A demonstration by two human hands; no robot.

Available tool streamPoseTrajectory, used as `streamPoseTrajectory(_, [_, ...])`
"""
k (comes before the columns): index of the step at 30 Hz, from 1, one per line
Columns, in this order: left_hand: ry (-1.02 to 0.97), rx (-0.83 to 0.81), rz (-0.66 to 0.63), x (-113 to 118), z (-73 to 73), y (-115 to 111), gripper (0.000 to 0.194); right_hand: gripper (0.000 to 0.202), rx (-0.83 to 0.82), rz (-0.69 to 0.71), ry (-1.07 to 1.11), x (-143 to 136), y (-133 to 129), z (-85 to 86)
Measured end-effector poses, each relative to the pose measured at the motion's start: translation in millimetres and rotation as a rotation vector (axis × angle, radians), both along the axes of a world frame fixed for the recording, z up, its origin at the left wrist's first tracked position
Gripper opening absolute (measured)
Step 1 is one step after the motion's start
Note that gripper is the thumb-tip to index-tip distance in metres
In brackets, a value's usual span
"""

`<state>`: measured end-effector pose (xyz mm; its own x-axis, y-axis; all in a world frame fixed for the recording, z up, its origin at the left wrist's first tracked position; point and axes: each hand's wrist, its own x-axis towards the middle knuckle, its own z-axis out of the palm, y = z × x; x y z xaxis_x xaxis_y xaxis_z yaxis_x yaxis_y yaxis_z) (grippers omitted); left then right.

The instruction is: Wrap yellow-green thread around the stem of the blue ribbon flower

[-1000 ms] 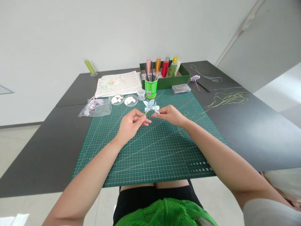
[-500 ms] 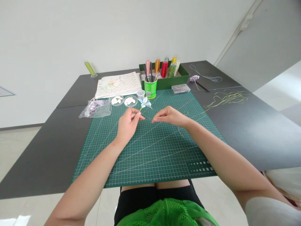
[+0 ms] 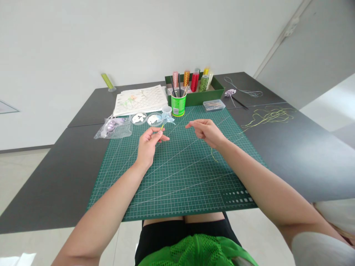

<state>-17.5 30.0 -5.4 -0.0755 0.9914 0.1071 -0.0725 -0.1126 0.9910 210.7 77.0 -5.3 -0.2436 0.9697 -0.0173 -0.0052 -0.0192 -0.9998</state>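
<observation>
Now apart, the loosely curled right hand (image 3: pixel 207 132) — contents unclear — sits at four o'clock from the blue artificial flower (image 3: pixel 165 118); the left hand (image 3: pixel 148 145) alone pinches its green stem (image 3: pixel 162 127).

No words can be read
The green can (image 3: pixel 179 104) bears a barcode and print too small to read; the cutting mat (image 3: pixel 177 181) has rows of printed shapes

The person's left arm (image 3: pixel 122 195) is slanting forward and inward, its left hand (image 3: pixel 148 147) pinching between thumb and forefinger while other fingers are pointing rightward. The right arm (image 3: pixel 246 170) is angling in from the opposite side, its right hand (image 3: pixel 208 132) hovering apart, forefinger pointing leftward, remaining fingers curling under.
</observation>
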Motion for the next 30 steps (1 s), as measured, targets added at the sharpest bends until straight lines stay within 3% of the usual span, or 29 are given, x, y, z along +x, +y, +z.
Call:
streamPoseTrajectory(2, [-0.084,-0.041,-0.017,0.1,1.4,0.3,0.013,0.035,0.025,-0.094,-0.103,5.9,5.5,-2.8])
streamPoseTrajectory(4, [-0.158,-0.092,-0.044,0.0,2.1,0.7,0.012,0.035,0.102,-0.196,-0.367,12.1,10.5,-5.5])
streamPoseTrajectory(7, [-0.235,-0.143,-0.082,0.0,1.6,0.9,0.013,0.030,0.360,-0.273,-0.747,16.2,13.5,-9.1])
streamPoseTrajectory(9, [-0.235,-0.155,-0.104,0.9,0.6,0.2,0.014,0.028,0.540,-0.234,-0.784,12.1,10.3,-10.3])
streamPoseTrajectory(12, [-0.181,-0.172,-0.143,3.8,-1.6,-2.3,0.016,0.032,0.611,-0.103,-0.604,-4.9,-3.0,-9.4])
streamPoseTrajectory(16, [-0.109,-0.158,-0.204,9.7,-4.6,-6.9,0.018,0.031,0.434,0.144,-0.214,-34.4,-26.7,-6.4])
streamPoseTrajectory(19, [-0.080,-0.097,-0.244,14.7,-6.2,-11.1,0.014,0.026,0.307,0.249,0.001,-50.7,-38.2,-6.3])
streamPoseTrajectory(23, [-0.010,-0.032,-0.251,21.8,-7.7,-17.1,0.012,0.029,0.116,0.184,0.128,-62.6,-44.1,-9.0])
streamPoseTrajectory(30, [0.043,0.073,-0.128,33.1,-12.9,-25.1,0.023,0.030,0.013,0.013,0.305,-71.2,-53.6,-6.7])
